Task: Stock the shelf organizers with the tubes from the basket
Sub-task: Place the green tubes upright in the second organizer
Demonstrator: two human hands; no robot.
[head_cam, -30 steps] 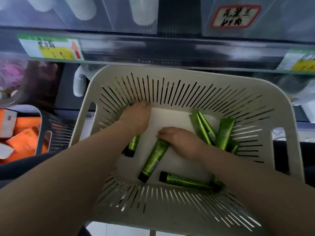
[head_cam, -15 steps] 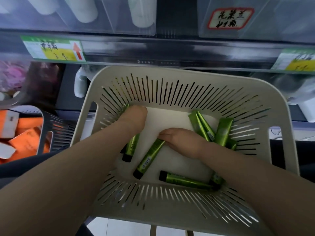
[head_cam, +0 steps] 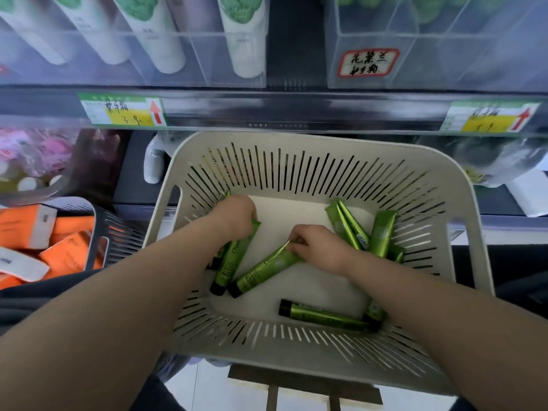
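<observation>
On my feed the pale slotted basket (head_cam: pixel 462 185) fills the middle of the view, sitting on a brown wooden stand (head_cam: pixel 302 381) over a light tiled floor (head_cam: pixel 207 390). Just beyond the basket's far rim runs the dark shelf edge (head_cam: pixel 296 114), with a green-and-yellow price tag (head_cam: pixel 124 112) above the basket's left corner and another (head_cam: pixel 492 117) above its right.

Above that edge stand the clear organizers. The one up and left of the basket (head_cam: pixel 201 75) holds white tubes with green print (head_cam: pixel 166 34). The one up and right (head_cam: pixel 415 69) carries a red-framed handwritten label (head_cam: pixel 367 62); its green contents are too blurred for me to identify. Left of the basket, a dark slotted bin (head_cam: pixel 98 229) holds orange boxes (head_cam: pixel 68 253).

Inside the basket lie the green tubes with black caps. The left hand (head_cam: pixel 237 216) is curled over the crimped end of the left-hand tube (head_cam: pixel 234 262) near the basket's left wall. The right hand (head_cam: pixel 317 247) pinches the crimped end of the right-hand tube (head_cam: pixel 264 269) at the basket's centre; both caps point toward the near wall and almost touch. A loose tube (head_cam: pixel 320 315) lies flat along the near wall, and a cluster of tubes (head_cam: pixel 382 232) leans against the right wall.
</observation>
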